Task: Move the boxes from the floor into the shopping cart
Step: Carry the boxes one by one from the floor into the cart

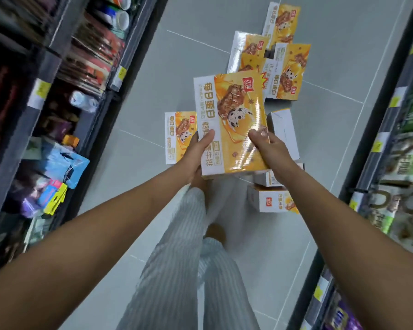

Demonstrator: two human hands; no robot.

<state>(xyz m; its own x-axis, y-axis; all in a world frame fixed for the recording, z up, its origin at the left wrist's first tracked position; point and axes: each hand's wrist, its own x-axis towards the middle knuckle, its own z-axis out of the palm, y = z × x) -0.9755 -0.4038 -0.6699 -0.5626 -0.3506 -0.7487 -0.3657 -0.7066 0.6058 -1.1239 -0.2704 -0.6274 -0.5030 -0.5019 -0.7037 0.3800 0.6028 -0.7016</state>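
Yellow-and-white box [231, 122] held above the grey tiled floor [177, 55], gripped at its near corners by left hand [197, 151] and right hand [270, 148], more boxes [286, 72] scattered beyond, stocked shelves [65, 75] on both sides

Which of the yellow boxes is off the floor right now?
The centre box, held between the left grip and right grip; all others rest on the floor.

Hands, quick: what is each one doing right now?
Left hand: holds the yellow box by its left edge, thumb on top.
Right hand: holds the same box by its right edge.
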